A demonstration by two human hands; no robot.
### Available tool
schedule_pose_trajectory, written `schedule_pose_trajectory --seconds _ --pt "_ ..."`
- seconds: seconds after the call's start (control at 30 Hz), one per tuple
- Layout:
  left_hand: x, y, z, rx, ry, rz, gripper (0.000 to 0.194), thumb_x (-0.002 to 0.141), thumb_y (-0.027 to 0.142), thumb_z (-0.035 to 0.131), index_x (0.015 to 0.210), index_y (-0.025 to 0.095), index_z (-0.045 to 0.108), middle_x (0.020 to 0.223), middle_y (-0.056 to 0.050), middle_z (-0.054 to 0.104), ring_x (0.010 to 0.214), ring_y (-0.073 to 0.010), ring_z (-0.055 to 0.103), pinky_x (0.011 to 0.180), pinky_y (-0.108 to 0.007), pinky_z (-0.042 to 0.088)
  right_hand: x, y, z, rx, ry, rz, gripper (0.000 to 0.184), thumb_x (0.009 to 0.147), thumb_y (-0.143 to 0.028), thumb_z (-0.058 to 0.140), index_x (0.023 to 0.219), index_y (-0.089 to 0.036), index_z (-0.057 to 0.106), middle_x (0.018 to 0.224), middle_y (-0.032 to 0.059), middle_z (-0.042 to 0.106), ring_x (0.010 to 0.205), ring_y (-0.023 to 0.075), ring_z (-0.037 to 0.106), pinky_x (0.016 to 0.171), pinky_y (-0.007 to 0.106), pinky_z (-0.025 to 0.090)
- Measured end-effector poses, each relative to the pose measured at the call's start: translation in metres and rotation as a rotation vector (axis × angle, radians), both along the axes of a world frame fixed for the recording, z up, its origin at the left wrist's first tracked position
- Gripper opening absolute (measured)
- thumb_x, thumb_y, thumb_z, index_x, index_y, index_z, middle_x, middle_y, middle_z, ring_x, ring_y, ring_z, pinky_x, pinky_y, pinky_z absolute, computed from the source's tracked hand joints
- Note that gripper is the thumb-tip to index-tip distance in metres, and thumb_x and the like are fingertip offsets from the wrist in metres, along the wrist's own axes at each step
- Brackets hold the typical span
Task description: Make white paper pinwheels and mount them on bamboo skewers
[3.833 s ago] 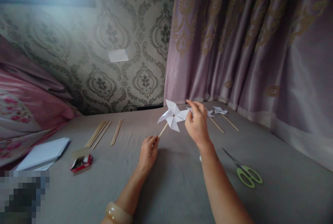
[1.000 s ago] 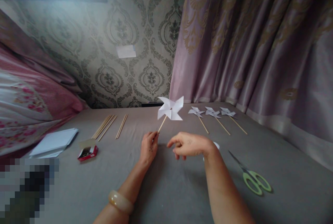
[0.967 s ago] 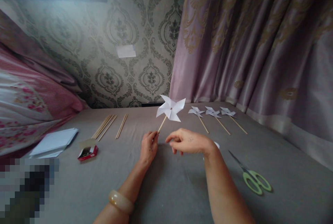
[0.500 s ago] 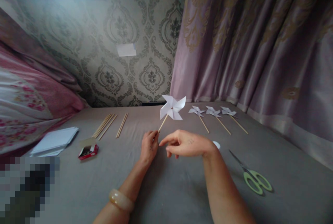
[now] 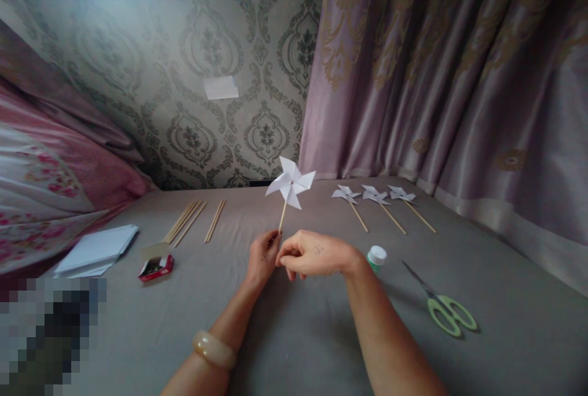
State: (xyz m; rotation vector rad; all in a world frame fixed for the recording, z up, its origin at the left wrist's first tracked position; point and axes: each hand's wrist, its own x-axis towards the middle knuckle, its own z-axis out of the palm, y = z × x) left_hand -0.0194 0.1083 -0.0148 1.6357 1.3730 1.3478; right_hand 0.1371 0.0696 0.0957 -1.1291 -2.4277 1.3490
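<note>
- The grey cloth surface [image 5: 312,347] spreads out under your arms, with the purple curtain [image 5: 390,65] hanging beyond it on the right.
- Your right hand [image 5: 316,254] is bent at the wrist, fingers curled loosely toward the left one; you can't tell whether it touches the stick or the other fingers, or pinches anything.
- Your left hand [image 5: 263,256] has the stick [image 5: 283,217] pinched between thumb and fingers, its lower end hidden in your grasp.
- The white paper pinwheel [image 5: 287,186] sits at the top of that stick, above your left fingertips and clear of them, a little to their right. It is held up, tilted slightly to the right, and its blades stand well apart from both hands.
- Three more pinwheels [image 5: 374,195] lie in a row to the right, farther off than your hands.
- The green-handled scissors [image 5: 432,295] lie right of your right forearm.
- The white paper stack [image 5: 96,251] is at far left.
- Loose sticks [image 5: 184,222] lie beyond the open red box [image 5: 160,271].
- The white-capped bottle [image 5: 376,255] stands just beside your right wrist.
- Smallest is the round pin at the pinwheel's centre.
</note>
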Motion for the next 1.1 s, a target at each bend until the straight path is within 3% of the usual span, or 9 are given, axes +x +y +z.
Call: schedule_pose_trajectory --seconds 0.13,0.23,0.33,0.5,0.67,0.87,1.1 --pt "0.004 -0.001 0.003 -0.245 -0.290 -0.109 0.034 0.068 0.041 0.069 0.086 0.012 0.074 0.066 -0.003 0.067 0.059 -0.0131 0.056 0.056 -0.023 0.042 0.002 0.016 -0.015 0.185 -0.116 -0.244 0.020 0.078 -0.019 0.051 0.068 -0.013 0.068 0.062 0.0040 0.068 0.054 0.0111 0.059 0.049 0.018 0.039" --pt "0.007 0.001 0.004 -0.371 -0.498 -0.132 0.034 0.058 0.038 0.077 0.078 0.011 0.074 0.059 -0.002 0.063 0.049 -0.0078 0.049 0.049 -0.020 0.039 0.001 0.028 -0.028 0.320 -0.171 -0.437 0.022 0.080 -0.026 0.054 0.074 -0.013 0.071 0.074 0.0089 0.072 0.069 0.0156 0.064 0.057 0.021 0.040" --pt "0.008 0.005 0.005 -0.433 -0.613 -0.134 0.032 0.052 0.032 0.081 0.074 0.011 0.074 0.061 -0.003 0.064 0.050 -0.0073 0.051 0.049 -0.019 0.041 -0.008 0.032 -0.039 0.362 -0.170 -0.511 0.021 0.079 -0.027 0.057 0.084 -0.012 0.072 0.086 0.0121 0.073 0.080 0.0181 0.065 0.064 0.023 0.041" --pt "0.007 0.009 0.006 -0.457 -0.640 -0.147 0.028 0.053 0.026 0.079 0.076 0.011 0.073 0.071 -0.007 0.069 0.055 -0.0092 0.056 0.050 -0.020 0.043 -0.023 0.031 -0.051 0.369 -0.170 -0.565 0.015 0.077 -0.025 0.060 0.080 -0.016 0.072 0.082 0.0081 0.074 0.078 0.0172 0.066 0.065 0.023 0.041" --pt "0.007 0.012 0.005 -0.466 -0.651 -0.175 0.021 0.055 0.023 0.077 0.072 0.011 0.071 0.059 -0.002 0.063 0.051 -0.0074 0.053 0.045 -0.017 0.038 -0.028 0.029 -0.056 0.384 -0.178 -0.707 0.018 0.078 -0.028 0.061 0.084 -0.016 0.072 0.090 0.0113 0.073 0.086 0.0195 0.066 0.069 0.024 0.043" --pt "0.008 0.013 0.004 -0.485 -0.652 -0.200 0.018 0.056 0.020 0.076 0.069 0.010 0.070 0.054 0.000 0.059 0.047 -0.0059 0.050 0.043 -0.017 0.035 -0.033 0.031 -0.065 0.304 -0.187 -0.775 0.020 0.079 -0.031 0.060 0.076 -0.017 0.074 0.068 0.0068 0.071 0.068 0.0156 0.067 0.060 0.021 0.044" --pt "0.008 0.017 0.000 -0.484 -0.662 -0.150 0.017 0.062 0.022 0.077 0.070 0.011 0.067 0.060 -0.001 0.060 0.047 -0.0052 0.051 0.044 -0.016 0.039 -0.022 0.043 -0.069 0.242 -0.280 -0.916 0.014 0.074 -0.021 0.063 0.083 -0.016 0.073 0.074 0.0089 0.072 0.070 0.0174 0.068 0.059 0.022 0.046"
